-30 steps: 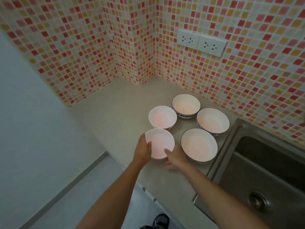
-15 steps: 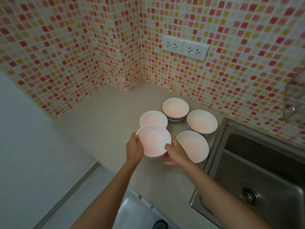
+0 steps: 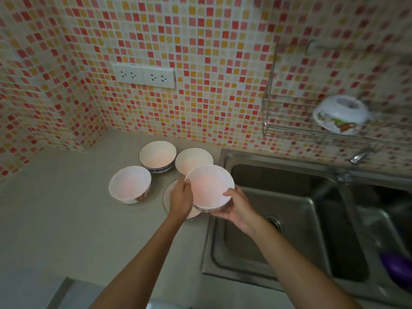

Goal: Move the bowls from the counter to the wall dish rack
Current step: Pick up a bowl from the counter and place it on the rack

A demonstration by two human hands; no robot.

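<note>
I hold a white bowl (image 3: 209,187) in the air above the counter's right edge, my left hand (image 3: 181,198) on its left rim and my right hand (image 3: 237,207) under its right side. Several more white bowls stay on the counter (image 3: 66,219): one at the left (image 3: 129,184), a blue-patterned one (image 3: 157,155) at the back, one (image 3: 192,159) behind the held bowl, and one (image 3: 167,197) mostly hidden beneath my left hand. The wire wall dish rack (image 3: 289,128) hangs at the upper right and carries one upturned bowl (image 3: 340,113).
A double steel sink (image 3: 289,219) lies right of the counter, with a tap (image 3: 359,156) at the wall under the rack. A purple object (image 3: 399,269) sits in the right basin. Wall sockets (image 3: 143,75) are mounted on the mosaic tiles.
Both hands have lifted the bowl off the counter and carried it right, toward the sink. The view has swung right, bringing the rack and its bowl into sight.
</note>
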